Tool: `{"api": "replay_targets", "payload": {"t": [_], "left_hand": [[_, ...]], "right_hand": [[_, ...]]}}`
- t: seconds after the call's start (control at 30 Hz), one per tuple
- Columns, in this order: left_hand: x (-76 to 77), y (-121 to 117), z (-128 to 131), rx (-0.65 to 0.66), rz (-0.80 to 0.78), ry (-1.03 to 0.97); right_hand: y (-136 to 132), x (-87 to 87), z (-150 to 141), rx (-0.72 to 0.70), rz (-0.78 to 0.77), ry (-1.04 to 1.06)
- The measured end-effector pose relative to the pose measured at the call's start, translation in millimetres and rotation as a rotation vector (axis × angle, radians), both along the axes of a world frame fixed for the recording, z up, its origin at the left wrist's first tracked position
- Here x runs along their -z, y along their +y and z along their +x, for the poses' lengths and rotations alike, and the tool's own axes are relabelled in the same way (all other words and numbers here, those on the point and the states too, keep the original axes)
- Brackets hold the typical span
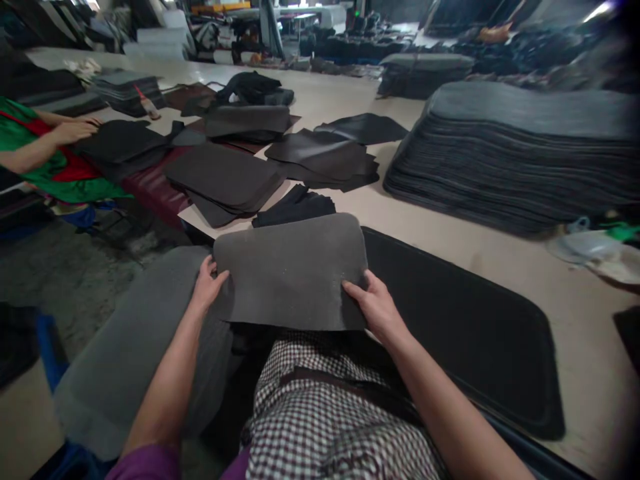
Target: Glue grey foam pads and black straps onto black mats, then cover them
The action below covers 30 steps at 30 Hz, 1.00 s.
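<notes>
Between my two hands I hold up a grey rounded-corner sheet [290, 270], its material not certain, above my checked apron. My left hand [207, 285] pinches its left edge, thumb on the near face. On the right edge my right hand [375, 303] grips it the same way, with the fingers mostly hidden behind. A large black mat [465, 333] with a raised border lies on the table to the right, partly behind the sheet. Larger grey pieces [135, 333] hang or lie at my left, under my left forearm.
A tall stack of dark mats [505, 160] stands at the right on the pale table [360, 207]. Dark sheets [225, 177] and folded black cloth [297, 205] lie ahead. At the left, a co-worker's hands [75, 130] touch black pieces near a red-tipped bottle [149, 107].
</notes>
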<state>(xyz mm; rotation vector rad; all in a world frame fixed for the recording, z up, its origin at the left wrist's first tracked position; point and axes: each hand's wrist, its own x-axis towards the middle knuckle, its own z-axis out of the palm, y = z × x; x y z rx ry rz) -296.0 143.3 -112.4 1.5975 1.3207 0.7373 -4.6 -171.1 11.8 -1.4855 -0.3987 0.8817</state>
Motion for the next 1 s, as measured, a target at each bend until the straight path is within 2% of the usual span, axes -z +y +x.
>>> {"api": "replay_targets", "payload": {"t": [0.13,0.23,0.3,0.47,0.53,0.63,0.7,0.77,0.87,0.93,1.0], "left_hand": [[-7.7,4,10,-0.057,-0.093,-0.103],[-27.9,4,10,-0.084,-0.155,-0.199],[-49.0,2,6,-0.069,-0.186,-0.261],[-112.2,-8,-1,0.118,-0.223,-0.502],[-135.2,-14,7,0.169,-0.229,-0.566],[-163.3,-22,36,0.281,-0.204,-0.572],[-177.4,-26,64,0.326,-0.135,-0.557],[-188.7,-25,93,0.317,-0.010,-0.513],[-204.9,-21,134,0.272,0.351,-0.359],[-216.7,-24,157,0.283,0.624,-0.217],[-227.2,-35,177,0.391,0.721,-0.149]], "right_hand": [[1,-6.9,-4,0.001,-0.008,0.004],[-2,-16.5,-1,-0.015,0.012,-0.037],[-7,-25.3,5,-0.041,0.041,-0.095],[-35,-55.1,34,-0.032,0.102,-0.233],[-50,-67.4,50,0.008,0.122,-0.273],[-77,-82.7,80,0.067,0.136,-0.386],[-98,-90.4,102,0.134,0.133,-0.513],[-120,-96.7,125,0.214,0.126,-0.651],[-156,-107.2,154,0.327,0.088,-0.909],[-179,-116.2,164,0.419,-0.002,-1.103],[-199,-125.5,166,0.478,-0.118,-1.221]]}}
